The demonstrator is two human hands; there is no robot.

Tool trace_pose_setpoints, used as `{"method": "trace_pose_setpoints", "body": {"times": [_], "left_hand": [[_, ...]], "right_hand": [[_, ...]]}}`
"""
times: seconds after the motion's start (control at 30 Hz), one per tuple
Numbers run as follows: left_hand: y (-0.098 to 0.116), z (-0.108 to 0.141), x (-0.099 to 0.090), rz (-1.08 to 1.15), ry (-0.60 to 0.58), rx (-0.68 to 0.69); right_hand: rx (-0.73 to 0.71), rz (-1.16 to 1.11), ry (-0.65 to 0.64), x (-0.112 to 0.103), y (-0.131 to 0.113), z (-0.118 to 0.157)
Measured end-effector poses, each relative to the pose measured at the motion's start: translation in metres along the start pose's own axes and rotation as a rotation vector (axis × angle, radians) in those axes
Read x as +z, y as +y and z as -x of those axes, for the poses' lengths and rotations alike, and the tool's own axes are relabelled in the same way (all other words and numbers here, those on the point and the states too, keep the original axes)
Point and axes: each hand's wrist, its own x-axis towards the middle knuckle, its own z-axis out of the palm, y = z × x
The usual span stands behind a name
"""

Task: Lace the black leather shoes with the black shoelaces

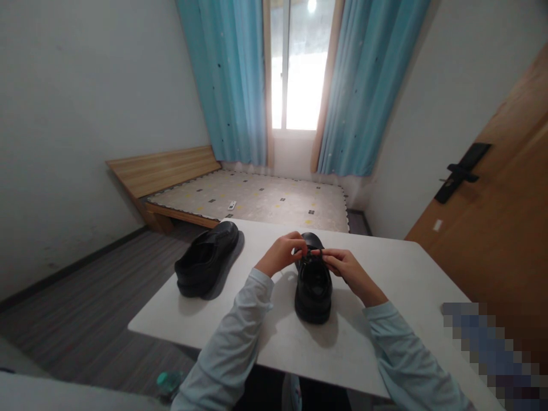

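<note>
A black shoe (314,305) stands upright on the white table (385,274), its toe pointing away from me and its opening facing me. Over its front, my left hand (283,251) has thumb and fingers pinched at the dark shoelace (311,255). From the other side my right hand (349,274) pinches the lace too, its fingertips close to those of the left. The lace's ends are too small and dark to make out. A second black shoe (205,262) sits apart at the table's left edge.
Past the table is a low bed with a patterned mattress (269,197), a small white remote (232,205) lying on it. A wooden door (492,228) is on the right. Below the table's near edge, a bottle with a green cap (165,379) shows at lower left.
</note>
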Motion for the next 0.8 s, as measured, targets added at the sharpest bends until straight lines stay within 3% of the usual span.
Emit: {"method": "trace_pose_setpoints", "body": {"times": [0.17, 0.4, 0.6, 0.8], "left_hand": [[-0.003, 0.000, -0.001, -0.192, 0.036, 0.113], [-0.006, 0.003, -0.002, -0.353, 0.056, 0.134], [-0.008, 0.005, 0.002, -0.653, 0.104, 0.213], [-0.007, 0.004, 0.011, -0.695, 0.101, 0.138]], "right_hand": [[0.031, -0.045, 0.025, 0.001, -0.001, 0.002], [0.058, -0.069, 0.048, 0.002, 0.003, 0.000], [0.092, -0.117, 0.074, 0.003, 0.005, -0.002], [0.098, -0.114, 0.101, 0.005, 0.005, -0.002]]}}
